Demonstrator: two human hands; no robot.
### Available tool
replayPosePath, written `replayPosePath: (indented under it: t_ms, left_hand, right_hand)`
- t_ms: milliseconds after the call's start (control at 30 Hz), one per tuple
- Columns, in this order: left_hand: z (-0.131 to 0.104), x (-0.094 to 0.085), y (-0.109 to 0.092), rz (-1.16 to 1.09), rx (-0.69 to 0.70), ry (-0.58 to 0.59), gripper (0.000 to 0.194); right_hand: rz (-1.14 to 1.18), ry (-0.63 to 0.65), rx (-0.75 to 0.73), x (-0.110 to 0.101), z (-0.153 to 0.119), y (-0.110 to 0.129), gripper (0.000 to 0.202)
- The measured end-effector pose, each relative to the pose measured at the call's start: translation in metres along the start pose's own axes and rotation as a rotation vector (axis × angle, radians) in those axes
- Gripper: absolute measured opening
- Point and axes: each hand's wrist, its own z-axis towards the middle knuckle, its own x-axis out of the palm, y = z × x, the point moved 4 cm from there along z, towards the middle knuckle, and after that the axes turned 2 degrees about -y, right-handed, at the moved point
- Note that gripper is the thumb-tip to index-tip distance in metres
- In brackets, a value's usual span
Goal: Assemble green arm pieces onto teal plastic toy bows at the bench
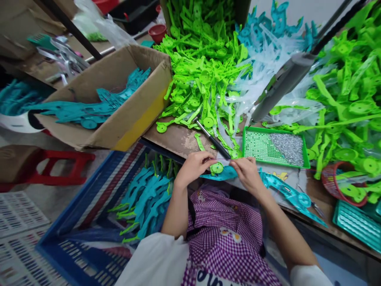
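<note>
A thin strand [220, 159] is held taut between the two hands, just above the near edge of the workbench [175, 137]; one end is pinched between the closed thumb and fingers of the left hand [198, 167], the other in the closed fingertips of the right hand [245, 171]. Below it, a teal piece [222, 175] with a round green part [217, 169] upon it is seen between the hands. Whether the teal piece is also gripped by the right fingers cannot be told. Dark lettering [210, 278] is printed on a white band of the purple checked apron [229, 210]; it is cut by the lower edge of view and appears to end in "ne", though the first letters cannot be read. Beyond the hands, a hammer [212, 139] is laid slantwise, its handle end near the right fingertips. Small metal bits [287, 147] are gathered at the right of a green tray [258, 145]. A second teal piece [287, 191] is placed beside the right forearm, and more teal pieces are held in a cardboard box [143, 101], marked with a yellow patch.
</note>
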Motion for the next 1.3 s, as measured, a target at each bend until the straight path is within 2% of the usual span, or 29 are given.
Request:
replayPosePath:
  t_ms: [133,200,267,333,400,500,567,667,733,833,933,1033,1133,1200,1300]
  left_hand:
    - [-0.006,-0.014,0.015,-0.023,0.011,0.089,0.022]
    - [-0.013,-0.013,0.021,-0.007,0.025,0.106,0.024]
    - [-0.021,-0.008,0.023,0.073,0.026,0.068,0.024]
    - [-0.028,0.003,0.020,0.157,0.056,0.038,0.024]
    - [-0.034,0.018,0.010,0.175,0.150,0.067,0.023]
    - [-0.040,0.029,-0.005,0.121,0.272,0.073,0.024]
    - [-0.041,0.025,-0.006,0.106,0.242,0.019,0.023]
    - [-0.043,0.012,0.006,0.033,0.121,-0.022,0.016]
    - [-0.046,0.006,0.017,-0.081,0.018,-0.014,0.012]
    - [-0.049,0.006,0.030,-0.225,-0.100,0.037,0.014]
    - [-0.051,0.009,0.030,-0.252,-0.053,0.062,0.014]
    - [-0.052,0.009,0.024,-0.162,0.061,0.046,0.019]
    - [-0.049,0.006,0.025,-0.096,0.128,-0.029,0.021]
    - [-0.042,0.000,0.033,-0.090,0.100,-0.133,0.022]
    - [-0.030,-0.007,0.052,-0.055,0.030,-0.323,0.031]
  right_hand:
    - [-0.094,-0.035,0.034,-0.018,-0.005,-0.024,0.038]
    - [-0.164,0.011,0.040,-0.023,-0.011,-0.031,0.037]
    - [-0.244,0.042,0.047,-0.029,-0.015,-0.026,0.034]
    - [-0.266,0.034,0.015,-0.035,-0.018,-0.006,0.034]
    - [-0.161,0.035,-0.085,-0.035,-0.016,0.027,0.050]
    - [0.111,0.162,-0.224,-0.017,-0.009,0.071,0.066]
    - [0.220,0.204,-0.127,-0.001,0.000,0.078,0.064]
    - [0.263,0.271,0.096,0.015,0.011,0.066,0.049]
    - [0.297,0.344,0.116,0.016,0.016,0.058,0.036]
    - [0.382,0.428,0.088,0.012,0.017,0.052,0.032]
    - [0.350,0.495,0.143,0.012,0.009,0.051,0.028]
    - [0.186,0.481,0.216,0.016,0.005,0.057,0.024]
    - [0.134,0.398,0.201,0.019,0.019,0.070,0.023]
    - [0.177,0.343,0.173,0.022,0.036,0.073,0.022]
    - [0.237,0.266,0.254,0.026,0.058,0.059,0.018]
